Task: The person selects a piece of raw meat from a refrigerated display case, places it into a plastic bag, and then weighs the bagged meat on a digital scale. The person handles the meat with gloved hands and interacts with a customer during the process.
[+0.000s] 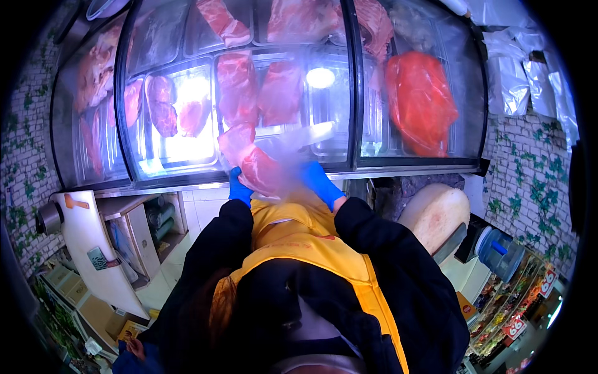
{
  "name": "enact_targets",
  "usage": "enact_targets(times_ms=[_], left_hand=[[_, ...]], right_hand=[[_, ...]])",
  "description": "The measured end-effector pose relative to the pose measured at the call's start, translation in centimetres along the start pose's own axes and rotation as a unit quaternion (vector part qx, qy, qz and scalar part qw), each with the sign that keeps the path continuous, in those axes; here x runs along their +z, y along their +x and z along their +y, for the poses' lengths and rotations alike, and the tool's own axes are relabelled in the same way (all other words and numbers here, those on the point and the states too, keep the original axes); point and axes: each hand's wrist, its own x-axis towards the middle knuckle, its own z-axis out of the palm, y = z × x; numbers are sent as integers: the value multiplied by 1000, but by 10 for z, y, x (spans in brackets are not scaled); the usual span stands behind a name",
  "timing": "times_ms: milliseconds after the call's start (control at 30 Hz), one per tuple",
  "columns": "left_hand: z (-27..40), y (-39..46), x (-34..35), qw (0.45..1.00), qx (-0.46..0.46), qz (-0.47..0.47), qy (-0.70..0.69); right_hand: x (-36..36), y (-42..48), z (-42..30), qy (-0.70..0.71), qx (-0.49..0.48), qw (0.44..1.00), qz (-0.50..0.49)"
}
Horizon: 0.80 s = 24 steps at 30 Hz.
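My left hand, in a blue glove, grips the left edge of a slab of raw meat at the front of a display case. The slab has pink flesh and a pale fat edge. My right hand, also blue-gloved, is at the slab's right side; a hazy patch hides its fingertips, so its hold is unclear. A pale, long flat shape lies just beyond it, too blurred to name. Behind the slab, two more meat slabs rest in clear trays.
Dark frame bars divide the case. A large red plastic-wrapped bundle lies at right. A round chopping block with a dark flat blade against it stands right of me. At left is a white board. Another person's hand shows at lower left.
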Motion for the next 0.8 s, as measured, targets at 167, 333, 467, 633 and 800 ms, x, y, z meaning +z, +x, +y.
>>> enact_targets(times_ms=[167, 333, 467, 633, 800], left_hand=[[14, -12, -17, 983, 154, -19, 99], [36, -43, -13, 982, 124, -132, -50], [27, -67, 34, 982, 167, -85, -19], [28, -134, 113, 967, 235, -60, -72], [47, -187, 99, 942, 325, 18, -78]], right_hand=[[-9, 5, 1, -107, -11, 994, -21], [-2, 22, -3, 10, 57, 998, 7], [-30, 21, -60, -24, 44, 998, -41], [-22, 43, -72, 93, 30, 995, 18], [13, 59, -90, 220, 26, 971, -91]])
